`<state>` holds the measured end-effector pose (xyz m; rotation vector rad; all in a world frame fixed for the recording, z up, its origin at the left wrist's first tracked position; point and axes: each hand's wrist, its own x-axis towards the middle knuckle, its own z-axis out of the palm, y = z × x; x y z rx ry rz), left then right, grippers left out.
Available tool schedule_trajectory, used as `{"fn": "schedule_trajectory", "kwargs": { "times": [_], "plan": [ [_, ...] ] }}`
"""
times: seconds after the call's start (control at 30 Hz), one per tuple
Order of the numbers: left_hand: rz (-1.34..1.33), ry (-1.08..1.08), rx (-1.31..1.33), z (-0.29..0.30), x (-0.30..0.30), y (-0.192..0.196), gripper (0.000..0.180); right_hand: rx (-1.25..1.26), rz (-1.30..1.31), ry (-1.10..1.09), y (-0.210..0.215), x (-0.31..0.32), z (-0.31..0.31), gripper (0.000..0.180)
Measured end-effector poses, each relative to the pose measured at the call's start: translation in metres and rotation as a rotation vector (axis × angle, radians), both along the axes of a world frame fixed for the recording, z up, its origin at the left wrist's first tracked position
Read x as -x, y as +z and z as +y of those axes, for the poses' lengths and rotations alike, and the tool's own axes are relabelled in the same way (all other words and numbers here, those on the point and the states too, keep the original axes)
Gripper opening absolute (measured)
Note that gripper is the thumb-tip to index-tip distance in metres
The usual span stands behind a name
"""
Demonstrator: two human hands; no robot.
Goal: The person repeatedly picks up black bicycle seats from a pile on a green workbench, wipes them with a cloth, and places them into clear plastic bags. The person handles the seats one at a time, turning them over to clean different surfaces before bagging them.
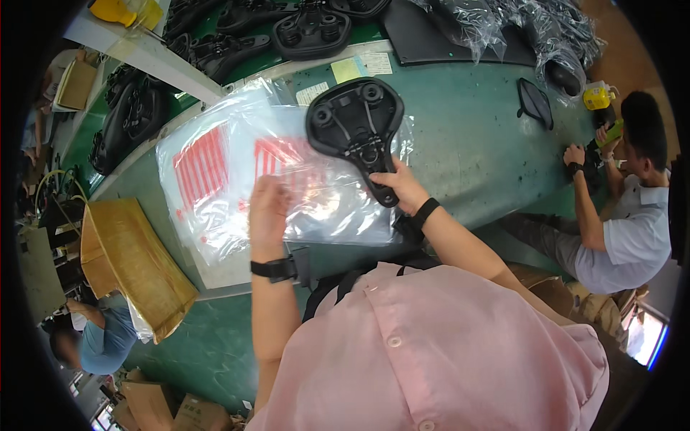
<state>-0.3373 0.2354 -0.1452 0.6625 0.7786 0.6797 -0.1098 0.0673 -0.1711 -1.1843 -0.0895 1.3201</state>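
Note:
My right hand [404,188] grips the narrow nose of a black bicycle saddle [356,126], held underside up so its rails and mounting holes show. My left hand [267,212] pinches the near edge of a clear plastic bag [323,205] with red print, lifted off a stack of the same bags [208,169] on the green table [467,144]. The saddle hangs over the bag's far right part. Both wrists wear black bands.
More black saddles [309,32] lie along the table's far side, some wrapped in clear plastic [503,25]. A brown cardboard box [129,262] stands at the left. A seated person [618,215] works at the right edge; another person [100,334] crouches lower left.

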Motion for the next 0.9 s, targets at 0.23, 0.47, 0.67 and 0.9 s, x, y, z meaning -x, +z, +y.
{"fn": "schedule_trajectory", "kwargs": {
  "times": [0.23, 0.47, 0.67, 0.9],
  "plan": [
    [0.171, -0.011, -0.069, 0.0, 0.013, 0.027, 0.018, 0.024, -0.371, -0.096, 0.035, -0.017, -0.031, 0.052],
    [0.206, 0.054, -0.215, -0.003, -0.024, 0.014, 0.024, -0.092, -1.335, 0.312, 0.077, -0.005, -0.028, 0.054],
    [0.452, 0.062, -0.447, -0.003, -0.028, 0.047, 0.023, 0.098, -1.466, 0.622, 0.064, -0.002, -0.005, 0.052],
    [0.424, -0.521, -1.461, -0.047, -0.049, 0.121, 0.021, 0.201, -0.928, 0.548, 0.082, -0.006, 0.002, 0.045]
  ]
}}
